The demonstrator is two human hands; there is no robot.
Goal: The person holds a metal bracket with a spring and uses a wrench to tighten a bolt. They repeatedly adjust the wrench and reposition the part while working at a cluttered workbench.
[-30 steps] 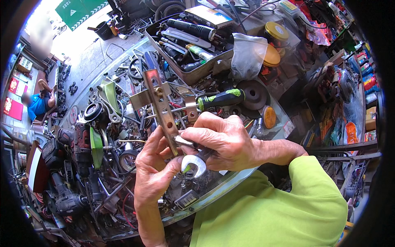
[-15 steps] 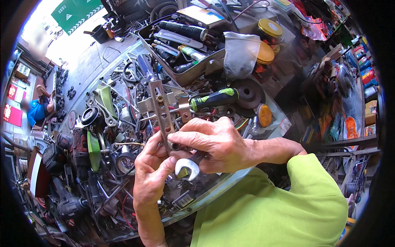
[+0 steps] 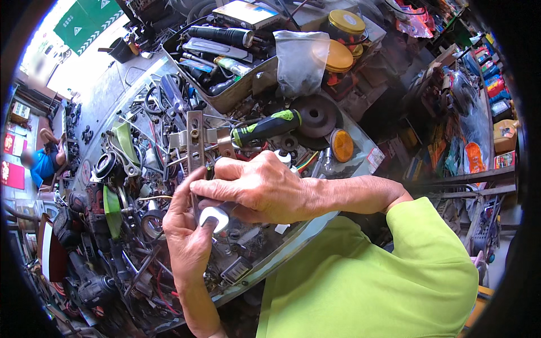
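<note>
My left hand [image 3: 189,239] is closed around the lower end of a flat metal bar with holes [image 3: 195,138], the fingers partly behind it. Its thumb rests against the open jaw of a silver open-end wrench [image 3: 218,221]. Over these reaches my right hand [image 3: 256,188], its index fingertip touching the bar and its other fingers curled over the wrench's shank, mostly hidden. Short metal plates [image 3: 217,135] stick out crosswise behind the bar. Just beyond lies a black and green handled screwdriver [image 3: 267,128].
Loose metal parts and tools crowd the glass-topped table [image 3: 301,245]. A tool-filled metal tray [image 3: 225,96], yellow-lidded jars [image 3: 338,56], a dark grooved disc [image 3: 313,112] and an orange reflector [image 3: 342,145] stand beyond. Power tools [image 3: 93,281] lie left; a person in blue [image 3: 45,163] sits farther off.
The view has shifted, so the table's things sit farther left. Both hands stay together at the bar; the wrench jaw has turned and now lies against my left thumb.
</note>
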